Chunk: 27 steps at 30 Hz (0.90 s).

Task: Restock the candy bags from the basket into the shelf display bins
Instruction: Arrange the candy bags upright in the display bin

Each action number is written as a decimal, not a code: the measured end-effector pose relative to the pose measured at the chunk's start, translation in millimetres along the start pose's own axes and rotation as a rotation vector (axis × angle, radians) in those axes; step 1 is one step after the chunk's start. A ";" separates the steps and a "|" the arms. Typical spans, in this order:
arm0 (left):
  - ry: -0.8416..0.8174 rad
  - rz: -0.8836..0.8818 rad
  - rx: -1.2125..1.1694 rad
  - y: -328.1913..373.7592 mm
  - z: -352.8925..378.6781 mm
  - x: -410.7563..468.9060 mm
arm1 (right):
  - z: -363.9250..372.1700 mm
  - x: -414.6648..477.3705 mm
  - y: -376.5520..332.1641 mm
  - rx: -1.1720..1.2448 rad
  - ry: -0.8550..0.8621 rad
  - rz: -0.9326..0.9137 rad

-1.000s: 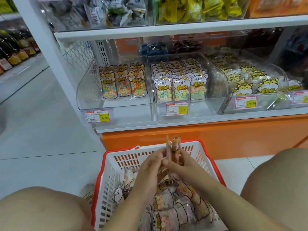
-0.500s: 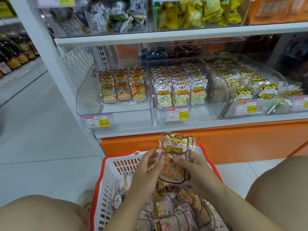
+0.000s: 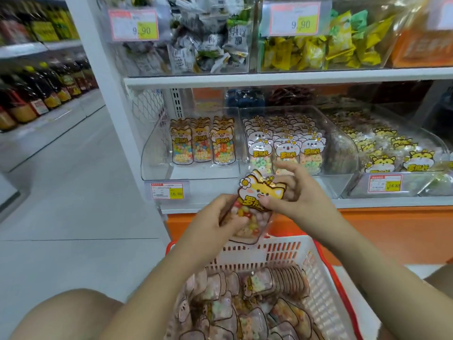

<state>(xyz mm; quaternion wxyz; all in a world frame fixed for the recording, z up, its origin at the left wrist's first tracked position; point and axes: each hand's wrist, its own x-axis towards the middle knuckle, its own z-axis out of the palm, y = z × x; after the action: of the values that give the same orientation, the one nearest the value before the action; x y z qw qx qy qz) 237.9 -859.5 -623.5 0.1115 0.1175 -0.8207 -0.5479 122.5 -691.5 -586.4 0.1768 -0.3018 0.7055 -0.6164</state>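
I hold one candy bag (image 3: 255,204) with a yellow fox-shaped top and mixed-colour sweets, above the far rim of the basket. My left hand (image 3: 215,217) grips its lower left side. My right hand (image 3: 291,195) pinches its upper right edge, with the other fingers spread. The white basket with a red rim (image 3: 318,285) stands below, between my knees, holding several more candy bags (image 3: 245,312). On the shelf ahead, the left clear bin (image 3: 157,153) holds three rows of matching fox bags (image 3: 202,143). The middle bin (image 3: 343,148) is packed with white-bear bags.
A right bin (image 3: 436,143) holds several yellow-cat bags. Price tags (image 3: 168,190) hang on the shelf front edge. The upper shelf (image 3: 269,78) carries bins of grey and yellow packets. A white upright post (image 3: 107,94) stands at left, with bottles (image 3: 36,94) along the aisle beyond.
Both hands have lifted the fox bag up out of the basket toward the shelf bins. It turned from edge-on to face me.
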 end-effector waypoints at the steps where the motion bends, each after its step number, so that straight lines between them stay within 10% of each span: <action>1: 0.016 0.021 0.045 3.5 -12.0 4.3 | 1.6 7.3 -8.1 -0.116 -0.025 -0.042; 6: 0.134 0.086 0.161 8.7 -57.9 28.2 | 30.8 39.9 -39.4 -0.638 -0.110 -0.187; 13: 0.522 0.077 0.410 -10.3 -115.7 53.9 | 69.2 109.5 -54.8 -0.698 0.073 -0.348; 27: 0.336 -0.253 0.642 -30.3 -138.4 53.0 | 170.3 275.9 39.1 -1.102 -0.128 -0.164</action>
<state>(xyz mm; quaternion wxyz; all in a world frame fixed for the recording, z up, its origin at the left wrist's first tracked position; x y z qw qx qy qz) 232.9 -1008.3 -596.8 0.1334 0.3350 -0.8999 -0.2455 11.8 -996.8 -620.9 -0.0133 -0.4403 0.8854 -0.1487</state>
